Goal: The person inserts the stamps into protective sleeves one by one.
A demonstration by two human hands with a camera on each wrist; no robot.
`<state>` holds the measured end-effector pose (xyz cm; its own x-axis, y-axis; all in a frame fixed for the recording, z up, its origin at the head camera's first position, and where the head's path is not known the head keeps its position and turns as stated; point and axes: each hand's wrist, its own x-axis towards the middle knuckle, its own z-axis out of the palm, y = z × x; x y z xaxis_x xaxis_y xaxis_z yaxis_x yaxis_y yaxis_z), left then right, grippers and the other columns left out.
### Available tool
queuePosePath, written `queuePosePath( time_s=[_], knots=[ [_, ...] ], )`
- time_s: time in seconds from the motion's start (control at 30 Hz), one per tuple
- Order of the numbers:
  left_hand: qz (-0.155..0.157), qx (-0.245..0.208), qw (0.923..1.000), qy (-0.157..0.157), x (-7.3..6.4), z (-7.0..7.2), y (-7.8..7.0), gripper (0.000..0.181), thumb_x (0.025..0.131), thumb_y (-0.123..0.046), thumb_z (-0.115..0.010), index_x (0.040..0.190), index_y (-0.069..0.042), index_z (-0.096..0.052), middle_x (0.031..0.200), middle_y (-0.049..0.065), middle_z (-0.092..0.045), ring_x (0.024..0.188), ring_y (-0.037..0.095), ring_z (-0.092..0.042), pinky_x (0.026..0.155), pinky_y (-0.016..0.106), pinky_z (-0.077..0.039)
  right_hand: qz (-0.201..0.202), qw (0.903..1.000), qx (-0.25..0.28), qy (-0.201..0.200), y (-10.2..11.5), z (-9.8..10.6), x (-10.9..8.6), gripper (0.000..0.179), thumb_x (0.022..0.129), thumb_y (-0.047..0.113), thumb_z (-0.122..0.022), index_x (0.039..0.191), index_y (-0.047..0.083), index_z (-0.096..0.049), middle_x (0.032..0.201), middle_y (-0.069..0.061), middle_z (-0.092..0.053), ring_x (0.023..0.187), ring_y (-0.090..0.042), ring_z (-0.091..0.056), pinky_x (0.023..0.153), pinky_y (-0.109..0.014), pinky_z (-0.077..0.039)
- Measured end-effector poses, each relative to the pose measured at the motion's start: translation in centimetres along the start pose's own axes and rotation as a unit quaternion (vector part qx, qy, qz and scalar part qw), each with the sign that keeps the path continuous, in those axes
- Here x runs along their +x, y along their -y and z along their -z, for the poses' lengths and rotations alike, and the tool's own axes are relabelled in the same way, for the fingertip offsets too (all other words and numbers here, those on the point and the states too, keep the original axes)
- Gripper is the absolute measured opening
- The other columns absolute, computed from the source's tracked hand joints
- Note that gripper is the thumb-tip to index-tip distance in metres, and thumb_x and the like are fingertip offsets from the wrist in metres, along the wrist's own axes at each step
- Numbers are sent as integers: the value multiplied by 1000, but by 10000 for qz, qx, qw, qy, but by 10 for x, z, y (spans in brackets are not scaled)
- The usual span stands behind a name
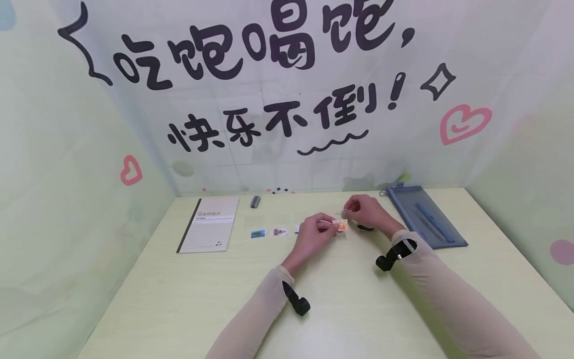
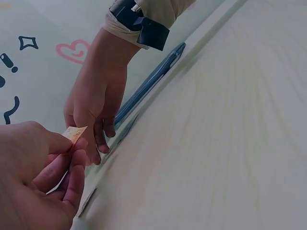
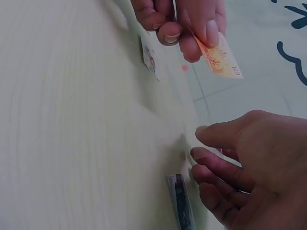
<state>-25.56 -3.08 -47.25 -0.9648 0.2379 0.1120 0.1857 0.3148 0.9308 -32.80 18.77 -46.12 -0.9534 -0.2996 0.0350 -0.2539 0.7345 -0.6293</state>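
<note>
Head: left hand (image 1: 314,234) pinches an orange stamp (image 1: 341,225) between thumb and fingers. Right hand (image 1: 369,214) just right of that grip; cannot tell whether it pinches anything. Left of the grip, other stamps (image 1: 258,234) on the table (image 1: 350,314); farther left, notebook (image 1: 208,229). Right, beyond both hands, blue pouch (image 1: 432,219).

Left wrist: orange stamp juts from the fingertips.

Right wrist: its "120" corner points clear of the left thumb; right fingers bent, apart from it.

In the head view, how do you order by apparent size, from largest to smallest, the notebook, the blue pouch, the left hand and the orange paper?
1. Notebook and blue pouch: too close to rank
2. Left hand
3. Orange paper, partly covered
</note>
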Motion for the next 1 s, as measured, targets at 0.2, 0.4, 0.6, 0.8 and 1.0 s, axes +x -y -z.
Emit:
queuePosePath(
  time_s=[0.2, 0.4, 0.6, 0.8, 1.0],
  knots=[
    [-34, -3, 9999, -108, 0, 5, 3, 19, 103, -22, -75, 116, -8, -75, 104, 6, -85, 99, 11, -81, 85, 22, -59, -31, 9976, 680, -86, 4, 3, -10, 28, 99, 20, -80, 120, 4, -72, 100, -12, -79, 88, -20, -73, 76, -31, -56],
    [-25, 25, 9999, -156, -9, 17, 4, 18, 104, -27, -74, 115, -12, -76, 103, 2, -86, 96, 8, -80, 87, 24, -58, 86, 9919, 1243, -238, 11, 0, -29, 36, 98, 26, -83, 127, 7, -74, 99, -9, -79, 88, -23, -71, 69, -29, -55],
    [47, 28, 10000, -26, -24, 31, 4, 20, 105, -31, -74, 117, -15, -74, 103, 0, -85, 95, 9, -80, 85, 25, -57, 233, 9851, 1686, -256, 23, -9, -56, 28, 101, 32, -79, 122, 13, -79, 107, -10, -78, 91, -22, -64, 70, -27, -51],
    [31, 164, 9998, 131, -40, 44, 8, 20, 105, -33, -74, 116, -16, -74, 100, 0, -85, 94, 8, -77, 83, 25, -54, 18, 9711, 2381, 143, 31, -21, -81, 33, 100, 33, -81, 122, 9, -79, 105, -18, -78, 80, -22, -61, 64, -29, -51],
    [-72, 313, 9991, 268, -53, 55, 18, 22, 106, -37, -72, 116, -18, -73, 94, -1, -85, 94, 8, -75, 90, 30, -51, -220, 9618, 2685, 481, 34, -36, -97, 31, 99, 33, -82, 117, 8, -78, 90, -10, -75, 71, -16, -61, 61, -28, -52]
  ],
)
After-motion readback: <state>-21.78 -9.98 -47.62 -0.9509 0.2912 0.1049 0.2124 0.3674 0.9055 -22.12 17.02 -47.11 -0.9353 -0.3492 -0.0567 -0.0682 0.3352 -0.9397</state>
